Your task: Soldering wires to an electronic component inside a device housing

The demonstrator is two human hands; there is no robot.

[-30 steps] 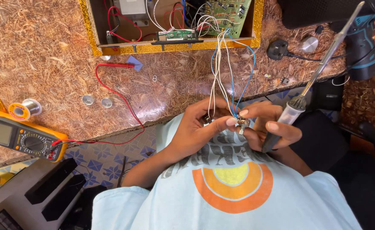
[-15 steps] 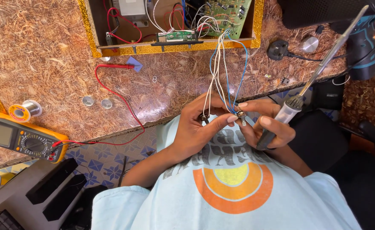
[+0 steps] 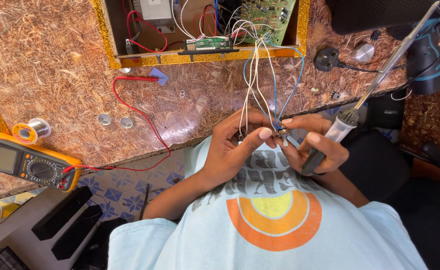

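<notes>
Both hands (image 3: 275, 142) chest-high — fingertips together

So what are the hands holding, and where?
Right hand grips a soldering iron by its handle. Both hands pinch a small wired part; left hand at its side.

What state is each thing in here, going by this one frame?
left hand: pinching a small wired part
right hand: gripping a soldering iron, fingertips on the same part
small wired part: held between both hands, wires attached
soldering iron: tip pointing up and away, off the part
multimeter: lying flat, red lead plugged in
solder spool: lying untouched
open case: open, circuit boards exposed
</notes>
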